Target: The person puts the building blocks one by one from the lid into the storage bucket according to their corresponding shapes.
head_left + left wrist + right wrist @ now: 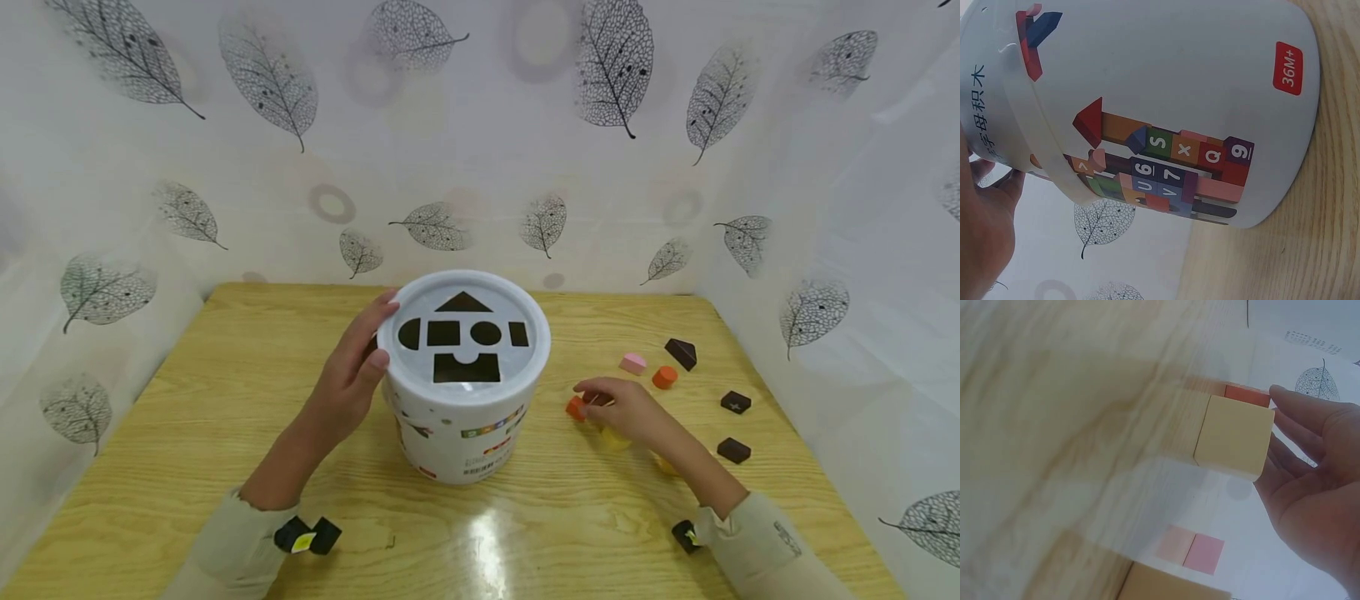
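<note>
A white bucket (457, 442) stands upright on the wooden table, its pale lid (517, 358) pierced by several shaped openings. My left hand (348, 379) rests against the bucket's left side at the lid's rim, thumb nearer me and fingers farther back. To the right of the bucket, my right hand (626, 408) pinches a small orange-red block (575, 408) at table level, thumb and finger at its edge. In the right wrist view, a yellow block (1235, 437) partly hides that block and sits just in front of the fingers.
Beyond my right hand lie a pink block (633, 363), an orange cylinder (664, 377) and dark brown blocks (681, 353) toward the table's right edge. Another yellow block (666, 467) is partly under my right forearm. Leaf-patterned sheeting (480, 167) encloses the table's back and sides.
</note>
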`<state>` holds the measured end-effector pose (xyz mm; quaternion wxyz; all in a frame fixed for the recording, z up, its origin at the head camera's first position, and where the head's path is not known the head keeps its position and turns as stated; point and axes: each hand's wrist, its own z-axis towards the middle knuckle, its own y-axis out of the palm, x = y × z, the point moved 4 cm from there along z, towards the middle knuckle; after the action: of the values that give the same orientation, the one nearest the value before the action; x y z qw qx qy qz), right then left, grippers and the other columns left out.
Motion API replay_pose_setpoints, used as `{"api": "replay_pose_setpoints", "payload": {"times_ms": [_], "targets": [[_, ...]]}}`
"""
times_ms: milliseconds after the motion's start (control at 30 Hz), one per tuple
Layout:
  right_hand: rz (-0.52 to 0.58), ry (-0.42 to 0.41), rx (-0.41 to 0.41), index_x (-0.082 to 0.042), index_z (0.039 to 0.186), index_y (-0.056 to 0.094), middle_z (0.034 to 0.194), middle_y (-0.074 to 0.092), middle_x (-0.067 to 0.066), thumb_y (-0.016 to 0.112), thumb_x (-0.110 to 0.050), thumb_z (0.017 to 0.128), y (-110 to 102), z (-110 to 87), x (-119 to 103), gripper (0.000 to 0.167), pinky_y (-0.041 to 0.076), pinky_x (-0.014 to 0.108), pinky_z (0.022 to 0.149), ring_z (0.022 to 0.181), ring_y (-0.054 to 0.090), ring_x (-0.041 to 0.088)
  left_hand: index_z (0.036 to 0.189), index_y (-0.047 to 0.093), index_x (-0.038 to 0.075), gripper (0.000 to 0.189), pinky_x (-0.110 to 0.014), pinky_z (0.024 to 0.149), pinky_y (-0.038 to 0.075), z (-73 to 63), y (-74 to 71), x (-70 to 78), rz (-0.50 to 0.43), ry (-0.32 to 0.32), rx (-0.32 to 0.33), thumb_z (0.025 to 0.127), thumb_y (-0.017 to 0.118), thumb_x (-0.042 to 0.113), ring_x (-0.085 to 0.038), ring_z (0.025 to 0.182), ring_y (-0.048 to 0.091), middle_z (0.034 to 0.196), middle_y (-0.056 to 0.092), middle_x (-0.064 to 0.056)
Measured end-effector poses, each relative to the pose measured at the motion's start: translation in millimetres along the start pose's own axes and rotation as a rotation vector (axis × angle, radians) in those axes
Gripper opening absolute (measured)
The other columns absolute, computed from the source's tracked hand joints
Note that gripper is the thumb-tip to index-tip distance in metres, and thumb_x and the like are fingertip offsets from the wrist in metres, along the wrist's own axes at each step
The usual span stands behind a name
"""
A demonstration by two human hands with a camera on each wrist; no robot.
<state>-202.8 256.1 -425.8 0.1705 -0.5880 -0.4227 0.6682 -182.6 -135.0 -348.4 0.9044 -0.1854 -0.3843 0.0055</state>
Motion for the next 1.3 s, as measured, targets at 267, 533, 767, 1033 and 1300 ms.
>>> {"api": "replay_pose_setpoints", "payload": {"times_ms": [267, 533, 767, 1033, 1300], "targets": [[-0.011, 0.01, -0.022, -0.001, 0.121, 0.07, 0.106, 0.073, 0.009, 0.069, -0.012, 0.095, 1, 0.5, 0, 0.029, 0.058, 0.028, 0.076, 0.095, 0.067, 0.022, 0.156, 0.033, 0.007, 0.053, -0.025, 0.123, 0.027, 0.4, 0.2, 0.9, -0.006, 0.009, 0.004, 0.109, 0.041, 0.03, -0.024, 0.153, 0.026, 0.166, 0.026, -0.013], [-0.005, 0.045, -0.054, 0.0, 0.125, 0.067, 0.104, 0.072, 0.007, 0.07, -0.014, 0.093, 3, 0.9, 2, 0.035, 0.057, 0.032, 0.078, 0.095, 0.066, 0.02, 0.156, 0.033, 0.008, 0.053, -0.025, 0.123, 0.027, 0.7, 0.8, 0.5, -0.023, 0.0, 0.002, 0.109, 0.041, 0.03, -0.025, 0.153, 0.025, 0.166, 0.025, -0.011], [0.004, 0.051, -0.058, 0.001, 0.125, 0.067, 0.105, 0.072, 0.007, 0.071, -0.013, 0.093, 4, 1.1, 3, 0.036, 0.058, 0.033, 0.08, 0.096, 0.066, 0.021, 0.157, 0.033, 0.01, 0.053, -0.025, 0.123, 0.028, 0.4, 0.9, 1.0, -0.024, -0.005, -0.002, 0.109, 0.041, 0.032, -0.024, 0.153, 0.026, 0.166, 0.024, -0.011], [0.006, 0.05, -0.02, -0.007, 0.118, 0.069, 0.104, 0.071, 0.003, 0.072, -0.021, 0.093, 1, 0.0, 1, 0.029, 0.059, 0.034, 0.08, 0.097, 0.067, 0.02, 0.157, 0.033, 0.01, 0.052, -0.025, 0.123, 0.028, -0.4, 0.8, 0.0, -0.03, -0.012, -0.005, 0.109, 0.041, 0.031, -0.023, 0.153, 0.026, 0.166, 0.023, -0.015], [0.102, 0.061, 0.062, -0.004, 0.117, 0.064, 0.114, 0.071, 0.012, 0.074, -0.028, 0.093, -6, -3.0, -7, 0.035, 0.062, 0.035, 0.084, 0.108, 0.069, 0.03, 0.157, 0.032, 0.007, 0.052, -0.024, 0.122, 0.029, -0.6, 0.9, 1.1, -0.029, -0.005, -0.006, 0.11, 0.041, 0.028, -0.022, 0.152, 0.027, 0.166, 0.024, -0.014]]}}
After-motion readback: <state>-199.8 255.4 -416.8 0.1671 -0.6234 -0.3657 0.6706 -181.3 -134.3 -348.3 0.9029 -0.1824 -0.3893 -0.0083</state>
